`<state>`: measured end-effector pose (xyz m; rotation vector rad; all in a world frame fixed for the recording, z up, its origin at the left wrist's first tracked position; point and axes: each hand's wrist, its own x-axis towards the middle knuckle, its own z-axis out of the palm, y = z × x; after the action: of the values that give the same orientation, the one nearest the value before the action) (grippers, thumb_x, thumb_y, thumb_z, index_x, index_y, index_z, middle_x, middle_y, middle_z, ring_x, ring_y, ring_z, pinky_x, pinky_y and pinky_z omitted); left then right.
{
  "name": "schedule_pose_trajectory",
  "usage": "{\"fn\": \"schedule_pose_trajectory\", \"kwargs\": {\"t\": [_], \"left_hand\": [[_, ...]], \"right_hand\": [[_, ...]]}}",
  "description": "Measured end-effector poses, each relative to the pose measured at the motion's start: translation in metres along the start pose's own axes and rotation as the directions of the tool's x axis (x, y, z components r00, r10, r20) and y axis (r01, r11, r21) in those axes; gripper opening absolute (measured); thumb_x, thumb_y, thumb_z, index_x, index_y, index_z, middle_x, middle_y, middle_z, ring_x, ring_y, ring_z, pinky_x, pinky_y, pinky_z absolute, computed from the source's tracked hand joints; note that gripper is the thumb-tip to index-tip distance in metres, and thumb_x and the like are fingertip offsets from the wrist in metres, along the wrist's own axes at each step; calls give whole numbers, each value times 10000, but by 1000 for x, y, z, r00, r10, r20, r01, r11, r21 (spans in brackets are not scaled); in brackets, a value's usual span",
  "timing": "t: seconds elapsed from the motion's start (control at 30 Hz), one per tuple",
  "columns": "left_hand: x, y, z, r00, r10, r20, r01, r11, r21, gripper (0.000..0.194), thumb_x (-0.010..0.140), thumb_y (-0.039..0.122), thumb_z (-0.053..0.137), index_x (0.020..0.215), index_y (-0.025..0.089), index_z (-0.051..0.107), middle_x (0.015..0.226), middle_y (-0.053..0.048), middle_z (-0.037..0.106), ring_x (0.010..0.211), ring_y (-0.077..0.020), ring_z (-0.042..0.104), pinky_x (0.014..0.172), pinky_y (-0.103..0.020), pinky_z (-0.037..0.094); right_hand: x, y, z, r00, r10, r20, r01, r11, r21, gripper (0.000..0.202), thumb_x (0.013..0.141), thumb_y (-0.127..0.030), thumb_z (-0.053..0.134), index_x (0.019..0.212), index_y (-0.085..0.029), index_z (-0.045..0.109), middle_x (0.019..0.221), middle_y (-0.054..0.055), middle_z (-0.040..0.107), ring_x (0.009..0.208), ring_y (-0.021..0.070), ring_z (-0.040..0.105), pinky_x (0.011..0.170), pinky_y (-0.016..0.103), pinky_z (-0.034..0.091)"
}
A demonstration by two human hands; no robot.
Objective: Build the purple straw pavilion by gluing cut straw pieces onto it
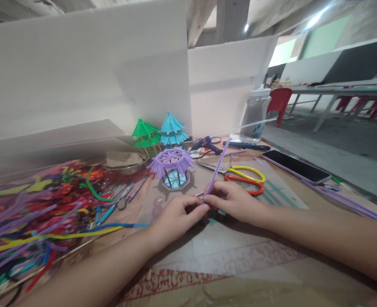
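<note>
A purple pipe cleaner [219,166] rises at a slant from the fingers of my right hand [231,199], which are pinched on its lower end. My left hand [183,213] meets it fingertip to fingertip, its thumb and forefinger closed; what lies between them is too small to make out. Just behind stands a small pavilion model [171,168] with a purple fringed roof, dark posts and a pale blue base. Scissors [245,179] with yellow and red handles lie close beyond my right hand.
Green [145,134] and blue [173,130] roofed models stand behind. A glue gun [206,145], water bottle [255,115] and phone [295,166] lie or stand at back right. A heap of coloured pipe cleaners [47,213] covers the left. A translucent sheet [175,251] lies under my hands.
</note>
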<state>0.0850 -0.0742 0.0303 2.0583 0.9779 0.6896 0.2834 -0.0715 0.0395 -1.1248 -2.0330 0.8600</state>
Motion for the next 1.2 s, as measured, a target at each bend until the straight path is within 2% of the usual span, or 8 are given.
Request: {"fn": "schedule_pose_trajectory", "kwargs": {"t": [0.33, 0.63, 0.8, 0.97, 1.2], "left_hand": [[1, -2, -1, 999, 8, -38, -10, 999, -44, 313, 919, 351, 553, 764, 152, 737, 739, -23, 729, 688, -133, 624, 655, -214, 437], [1, -1, -1, 999, 16, -47, -19, 998, -55, 293, 908, 326, 576, 753, 150, 750, 735, -26, 743, 699, -134, 641, 658, -205, 449], [1, -2, -1, 999, -6, -32, 5, 999, -51, 289, 909, 328, 575, 759, 160, 757, 742, -22, 744, 688, -131, 637, 655, -206, 448], [1, 0, 0, 999, -25, -21, 24, 999, -36, 287, 907, 331, 572, 769, 157, 753, 739, -24, 740, 694, -136, 639, 658, -209, 457], [1, 0, -1, 1000, -15, -2, 15, 998, -66, 304, 915, 370, 555, 812, 153, 742, 785, -35, 746, 738, -154, 648, 684, -232, 474]], "right_hand": [[1, 2, 1, 999, 34, 8, -35, 998, 55, 263, 870, -399, 584, 869, -149, 664, 796, 67, 694, 727, 188, 629, 642, 294, 473], [2, 1, 0, 1000, -7, -18, 7, 1000, -13, 221, 863, -373, 604, 794, -172, 666, 755, 35, 687, 702, 166, 610, 626, 273, 456], [1, 1, -1, 999, -44, 14, 42, 996, 73, 210, 880, -338, 582, 890, -168, 704, 931, 58, 743, 846, 178, 662, 757, 280, 495], [0, 0, -1, 1000, -11, -17, 11, 999, 45, 220, 863, -347, 599, 877, -164, 719, 779, 38, 719, 715, 161, 638, 665, 264, 484], [1, -2, -2, 998, 22, -62, -26, 998, -65, 227, 863, -364, 604, 807, -161, 690, 739, 46, 692, 704, 174, 618, 635, 279, 468]]}}
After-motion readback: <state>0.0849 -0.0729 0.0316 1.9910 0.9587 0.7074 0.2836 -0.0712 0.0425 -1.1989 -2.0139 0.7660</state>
